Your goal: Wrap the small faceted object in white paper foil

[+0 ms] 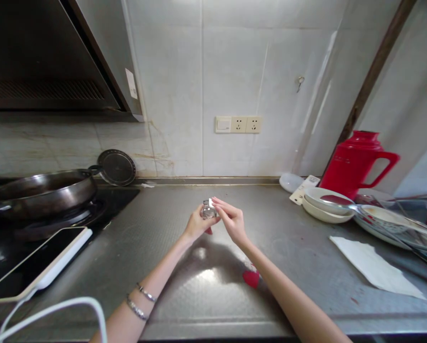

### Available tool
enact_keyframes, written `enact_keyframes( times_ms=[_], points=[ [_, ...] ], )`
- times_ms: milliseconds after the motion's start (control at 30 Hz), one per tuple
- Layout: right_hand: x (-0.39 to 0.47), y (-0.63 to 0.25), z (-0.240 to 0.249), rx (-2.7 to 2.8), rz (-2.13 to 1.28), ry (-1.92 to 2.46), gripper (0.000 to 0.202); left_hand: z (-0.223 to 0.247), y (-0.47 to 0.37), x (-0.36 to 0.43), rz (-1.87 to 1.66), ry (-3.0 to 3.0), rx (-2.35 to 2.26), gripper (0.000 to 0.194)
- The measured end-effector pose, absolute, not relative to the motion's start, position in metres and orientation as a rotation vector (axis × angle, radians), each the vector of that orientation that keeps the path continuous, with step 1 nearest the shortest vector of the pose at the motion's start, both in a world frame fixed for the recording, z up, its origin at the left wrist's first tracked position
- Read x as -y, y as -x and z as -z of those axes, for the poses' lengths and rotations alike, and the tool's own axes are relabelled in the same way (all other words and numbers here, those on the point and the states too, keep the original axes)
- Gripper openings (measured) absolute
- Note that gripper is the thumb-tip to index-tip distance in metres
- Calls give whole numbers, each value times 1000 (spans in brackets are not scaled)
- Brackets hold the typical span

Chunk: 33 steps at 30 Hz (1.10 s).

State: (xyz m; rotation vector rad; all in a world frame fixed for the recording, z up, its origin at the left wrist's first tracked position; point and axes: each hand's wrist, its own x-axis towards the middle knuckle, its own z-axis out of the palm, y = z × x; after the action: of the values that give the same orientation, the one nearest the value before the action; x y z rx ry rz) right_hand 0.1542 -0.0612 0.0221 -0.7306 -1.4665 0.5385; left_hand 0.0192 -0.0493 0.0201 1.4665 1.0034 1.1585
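Above the middle of the metal counter (170, 305), my left hand (196, 224) is wrapped round a small clear glass jar (209, 212). My right hand (232, 220) meets it from the other side, its fingers pinched on a small white piece (211, 203) against the jar's upper part; whether that is paper or tissue I cannot tell. A bit of red (208, 231) shows just below my hands, too small to name. Partly hidden by my right forearm, a red and whitish object (251, 277) lies on the counter.
A pan (56, 188) stands on the hob at left, near a phone (38, 262) with a white cable (63, 302). At right are a red thermos jug (354, 164), stacked bowls (326, 213), a paper towel (374, 267) and piled dishes (378, 228).
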Motion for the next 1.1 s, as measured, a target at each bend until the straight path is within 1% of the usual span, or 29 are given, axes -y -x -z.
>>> enact_keyframes(
  times_ms=[133, 233, 367, 467, 567, 700, 767, 800, 900, 967, 1033, 1100],
  points=[
    [57, -152, -21, 1437, -597, 785, 25, -15, -19, 47, -1183, -1570, -993, 63],
    [50, -152, -18, 1334, -678, 861, 32, -10, -20, 46, -1197, -1644, -1006, 63],
    [44, -152, -14, 1220, -948, 819, 40, -10, -19, 46, -1191, -1641, -1005, 67],
    [45, -152, -13, 1306, -1083, 728, 44, -13, -17, 44, -1200, -1634, -1033, 68],
    [48, -152, -14, 1414, -1046, 706, 54, -15, -13, 43, -1207, -1740, -1102, 65],
    [50, -150, -17, 1429, -982, 715, 51, -16, -8, 42, -1227, -1922, -1143, 60],
    [50, -150, -18, 1423, -970, 740, 50, -15, -7, 41, -1211, -1901, -1119, 68],
    [49, -150, -19, 1422, -982, 757, 50, -13, -6, 40, -1192, -1859, -1093, 77],
    [46, -154, -19, 1380, -1094, 806, 52, -5, -7, 36, -1126, -1743, -980, 114],
    [43, -156, -19, 1330, -1181, 814, 49, 0, -8, 34, -1113, -1760, -942, 129],
    [41, -158, -19, 1290, -1234, 829, 45, 3, -8, 34, -1140, -1839, -968, 131],
    [41, -158, -18, 1275, -1265, 863, 41, 4, -9, 34, -1182, -1926, -1021, 122]
  ],
)
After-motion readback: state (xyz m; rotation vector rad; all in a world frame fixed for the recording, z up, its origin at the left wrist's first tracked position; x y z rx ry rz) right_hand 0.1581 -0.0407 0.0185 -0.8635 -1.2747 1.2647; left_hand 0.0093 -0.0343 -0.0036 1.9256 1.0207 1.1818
